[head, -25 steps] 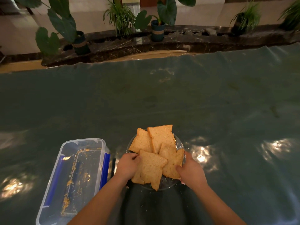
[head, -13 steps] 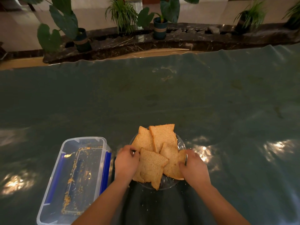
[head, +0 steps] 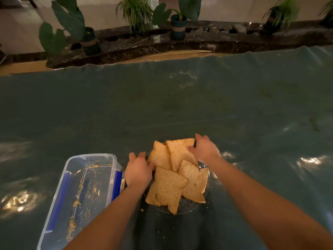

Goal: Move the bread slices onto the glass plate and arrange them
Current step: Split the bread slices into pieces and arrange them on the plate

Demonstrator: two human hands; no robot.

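Several brown bread slices (head: 169,188) lie overlapping on the glass plate (head: 187,207) near the table's front edge. My left hand (head: 137,171) rests against the plate's left side, fingers touching the far-left slice (head: 159,156). My right hand (head: 204,149) lies over the far right of the plate, its thumb and fingers on the back slice (head: 180,151). Whether either hand actually grips a slice or the rim is hidden by the hands themselves.
A clear plastic container (head: 81,195) with blue clips and crumbs inside stands just left of the plate. The table has a dark green glossy cover (head: 180,105). Beyond its far edge are potted plants (head: 178,22) on a dark stone ledge.
Both hands slid from the plate's near side toward its far side. My right hand went farthest, up to the back slice. The slices look slightly turned on the plate.
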